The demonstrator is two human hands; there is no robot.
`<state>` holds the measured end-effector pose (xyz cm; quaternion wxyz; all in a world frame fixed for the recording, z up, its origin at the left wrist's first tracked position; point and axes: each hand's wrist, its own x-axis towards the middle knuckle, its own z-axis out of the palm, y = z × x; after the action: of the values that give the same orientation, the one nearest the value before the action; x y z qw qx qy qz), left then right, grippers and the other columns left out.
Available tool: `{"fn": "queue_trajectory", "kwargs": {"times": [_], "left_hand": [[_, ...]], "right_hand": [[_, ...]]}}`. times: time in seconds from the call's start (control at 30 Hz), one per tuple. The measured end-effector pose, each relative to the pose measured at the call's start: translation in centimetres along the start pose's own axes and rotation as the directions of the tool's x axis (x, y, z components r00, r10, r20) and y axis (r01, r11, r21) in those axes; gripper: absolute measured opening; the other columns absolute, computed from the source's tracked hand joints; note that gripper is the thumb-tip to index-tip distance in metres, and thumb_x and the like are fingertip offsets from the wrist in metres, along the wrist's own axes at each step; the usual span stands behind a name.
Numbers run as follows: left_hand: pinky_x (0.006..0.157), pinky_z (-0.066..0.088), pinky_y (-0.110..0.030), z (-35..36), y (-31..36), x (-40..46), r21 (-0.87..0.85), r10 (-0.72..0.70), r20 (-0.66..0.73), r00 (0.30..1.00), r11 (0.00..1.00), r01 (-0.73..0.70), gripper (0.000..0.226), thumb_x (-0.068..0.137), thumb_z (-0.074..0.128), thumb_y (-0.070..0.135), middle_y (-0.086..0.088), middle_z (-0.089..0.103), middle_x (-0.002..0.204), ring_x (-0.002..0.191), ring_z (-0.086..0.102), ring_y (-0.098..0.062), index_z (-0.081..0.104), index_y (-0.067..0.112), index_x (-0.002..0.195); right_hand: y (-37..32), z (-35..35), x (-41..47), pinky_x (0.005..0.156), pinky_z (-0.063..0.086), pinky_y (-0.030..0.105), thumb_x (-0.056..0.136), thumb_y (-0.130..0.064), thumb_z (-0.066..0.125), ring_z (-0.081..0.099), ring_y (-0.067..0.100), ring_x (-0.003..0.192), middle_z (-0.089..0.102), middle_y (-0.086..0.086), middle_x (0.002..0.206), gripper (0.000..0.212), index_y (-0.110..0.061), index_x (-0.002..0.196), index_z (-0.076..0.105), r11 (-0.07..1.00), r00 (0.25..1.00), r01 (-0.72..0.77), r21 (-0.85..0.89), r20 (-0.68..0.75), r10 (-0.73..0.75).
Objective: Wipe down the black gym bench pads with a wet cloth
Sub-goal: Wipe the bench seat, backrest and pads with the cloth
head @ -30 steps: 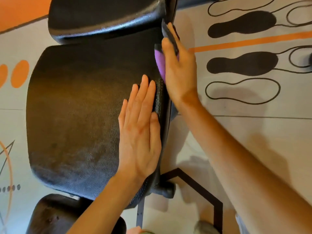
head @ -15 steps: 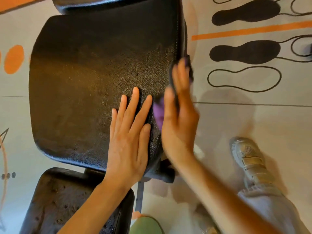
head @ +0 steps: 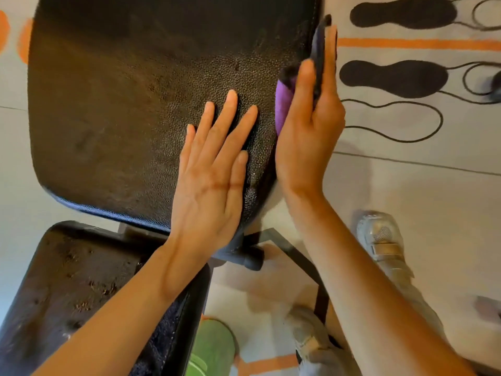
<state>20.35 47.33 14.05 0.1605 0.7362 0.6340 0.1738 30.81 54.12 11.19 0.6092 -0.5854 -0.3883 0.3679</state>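
Observation:
A large black textured bench pad (head: 122, 104) fills the upper left of the head view. My left hand (head: 214, 169) lies flat on its right part, fingers spread. My right hand (head: 311, 112) presses a purple and dark cloth (head: 283, 104) against the pad's right side edge, thumb on top of the pad and fingers down the outer side. A second black pad (head: 76, 289), speckled with crumbs of dirt, sits at the lower left under my left forearm.
The bench's dark metal frame (head: 306, 261) and a rubber end cap (head: 253, 260) show below the pad. A green object (head: 211, 346) stands on the floor. My shoes (head: 379, 240) are at the right. Black footprint marks (head: 393, 77) and orange lines are painted on the floor.
My right hand with the cloth slid toward me along the pad's right edge, then back away again. The left hand stayed flat on the pad. The view shifted nearer, showing more of the lower pad.

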Motion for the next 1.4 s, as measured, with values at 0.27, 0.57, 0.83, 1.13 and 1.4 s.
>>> {"fn": "queue_trajectory", "kwargs": {"times": [0.27, 0.57, 0.83, 1.13, 1.4], "left_hand": [[0.123, -0.007, -0.032, -2.1, -1.3, -2.6, 0.064, -0.011, 0.103, 0.995, 0.998, 0.005, 0.050, 0.105, 0.029, 0.023, 0.001, 0.005, 0.165, 0.153, -0.004, -0.016, 0.021, 0.021, 0.155], [0.124, -0.002, -0.037, -2.5, -2.6, -4.7, 0.093, -0.120, 0.094, 0.988, 0.989, 0.111, 0.052, 0.104, 0.023, 0.029, 0.003, 0.001, 0.166, 0.153, -0.005, -0.017, 0.016, 0.027, 0.156], [0.124, 0.002, -0.046, -2.2, -2.6, -4.7, 0.140, -0.118, 0.091, 0.989, 0.985, 0.105, 0.054, 0.103, 0.019, 0.029, -0.005, 0.003, 0.165, 0.153, -0.003, -0.026, 0.013, 0.021, 0.156], [0.124, -0.003, -0.043, -2.3, -2.6, -4.8, 0.065, -0.099, 0.092, 0.991, 0.994, 0.093, 0.053, 0.104, 0.023, 0.027, -0.003, 0.003, 0.165, 0.153, -0.003, -0.026, 0.014, 0.021, 0.156], [0.125, 0.000, -0.041, -2.6, -2.4, -4.7, 0.079, -0.127, 0.073, 0.989, 0.989, 0.121, 0.052, 0.105, 0.029, 0.029, -0.002, 0.006, 0.165, 0.153, -0.001, -0.022, 0.018, 0.022, 0.156]], "right_hand": [[-0.2, -1.1, -5.5, 0.104, 0.039, 0.011, 0.101, -0.012, 0.037, 0.038, 0.013, 0.137, 0.034, 0.012, 0.151, 0.046, -0.003, 0.145, 0.029, 0.998, 0.999, -0.009, -0.065, 0.043, 0.012], [0.8, -0.9, -14.6, 0.114, 0.034, 0.043, 0.103, -0.021, 0.039, 0.027, 0.018, 0.145, 0.023, 0.003, 0.159, 0.054, -0.016, 0.152, 0.018, 0.982, 0.987, -0.114, -0.152, 0.092, 0.129], [-1.2, 0.0, -13.7, 0.119, 0.026, 0.044, 0.103, -0.016, 0.036, 0.021, 0.021, 0.148, 0.021, 0.012, 0.159, 0.054, -0.007, 0.151, 0.015, 0.969, 0.998, -0.054, -0.242, 0.022, 0.061], [-0.7, -0.2, -8.6, 0.112, 0.036, 0.047, 0.103, -0.016, 0.034, 0.034, 0.025, 0.142, 0.030, 0.015, 0.155, 0.051, -0.005, 0.151, 0.019, 0.967, 1.000, 0.015, -0.256, 0.003, -0.015], [-1.9, -2.2, -5.6, 0.117, 0.029, 0.030, 0.103, -0.015, 0.034, 0.029, 0.024, 0.145, 0.026, 0.016, 0.156, 0.053, -0.001, 0.150, 0.016, 0.949, 0.979, 0.062, -0.308, 0.205, 0.003]]}}
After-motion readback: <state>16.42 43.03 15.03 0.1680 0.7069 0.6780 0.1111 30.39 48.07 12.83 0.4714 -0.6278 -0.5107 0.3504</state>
